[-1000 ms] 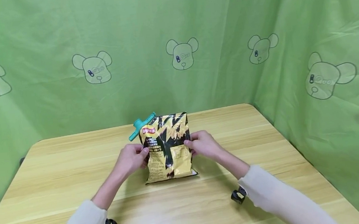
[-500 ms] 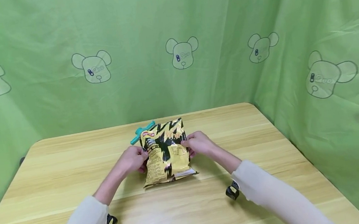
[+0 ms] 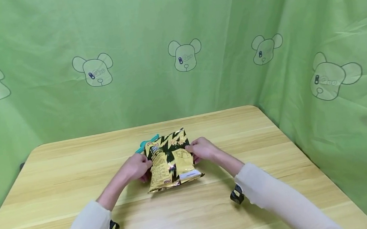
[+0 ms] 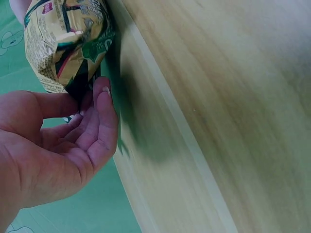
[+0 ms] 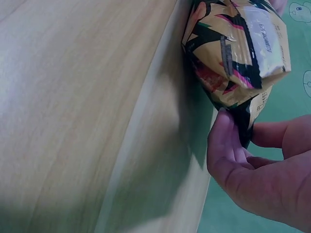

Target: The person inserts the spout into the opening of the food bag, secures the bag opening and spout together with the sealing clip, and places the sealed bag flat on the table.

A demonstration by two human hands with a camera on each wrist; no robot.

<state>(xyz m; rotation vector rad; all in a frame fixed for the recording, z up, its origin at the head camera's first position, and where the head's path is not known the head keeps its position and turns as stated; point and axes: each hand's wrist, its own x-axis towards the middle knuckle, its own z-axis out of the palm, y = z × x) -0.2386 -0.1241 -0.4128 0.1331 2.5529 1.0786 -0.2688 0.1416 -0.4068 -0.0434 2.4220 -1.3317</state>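
A gold and black chip bag (image 3: 170, 161) leans back over the middle of the table, its far edge raised in the head view. A teal bag clip (image 3: 147, 143) sits across its far left corner, partly behind the bag. My left hand (image 3: 137, 167) pinches the bag's left edge between thumb and fingers; the left wrist view shows the thumb (image 4: 56, 104) on one face and the fingers behind. On the opposite edge, my right hand (image 3: 203, 149) pinches the foil the same way, as the right wrist view of that hand (image 5: 262, 165) shows.
The wooden table (image 3: 74, 168) extends on every side of the bag. Behind it and to the right hangs a green curtain (image 3: 140, 96) printed with bear heads. Black wrist cameras (image 3: 237, 194) hang under both sleeves (image 3: 267, 195).
The bag has tipped back from nearly upright, its top edge and the teal clip sinking lower. Both hands keep their pinch and have shifted only slightly.
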